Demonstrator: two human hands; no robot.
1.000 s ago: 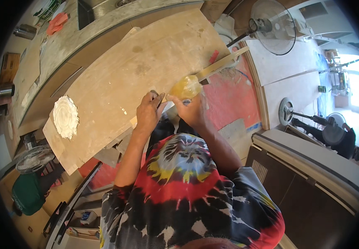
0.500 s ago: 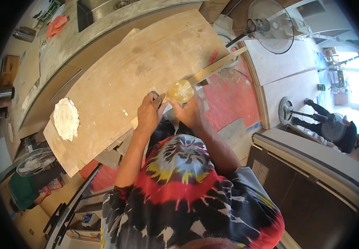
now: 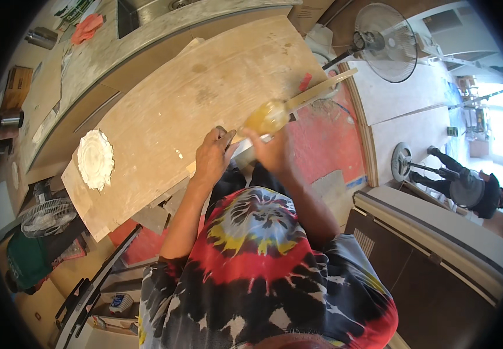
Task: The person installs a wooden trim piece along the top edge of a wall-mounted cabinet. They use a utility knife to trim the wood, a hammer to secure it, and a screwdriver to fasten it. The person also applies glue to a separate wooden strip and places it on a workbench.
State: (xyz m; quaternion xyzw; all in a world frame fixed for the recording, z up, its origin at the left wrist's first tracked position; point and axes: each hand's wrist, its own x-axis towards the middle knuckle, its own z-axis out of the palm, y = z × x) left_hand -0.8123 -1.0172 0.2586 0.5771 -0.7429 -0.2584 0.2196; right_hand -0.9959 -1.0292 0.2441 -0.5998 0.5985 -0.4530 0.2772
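Note:
Both my hands meet at the near edge of a large plywood board (image 3: 205, 87). My left hand (image 3: 212, 156) is closed around a small dark tool whose tip rests on the board. My right hand (image 3: 273, 152) grips a yellow translucent container (image 3: 266, 116), held just above the board's right end. A pale wooden strip (image 3: 321, 90) runs out from behind the container toward the upper right. A flat white pile of paste (image 3: 95, 158) lies on the board's left end, well away from both hands. What lies between my hands is partly hidden.
A standing fan (image 3: 388, 41) is at the upper right, and a small fan (image 3: 45, 216) sits on the floor at the left. Red floor covering (image 3: 327, 145) lies under the board's right end. Another person (image 3: 469, 189) crouches at the far right. A long counter (image 3: 147, 35) runs behind the board.
My right hand has shifted the yellow container slightly up and to the right. My left hand stays at the board's edge. The person at the far right has changed posture.

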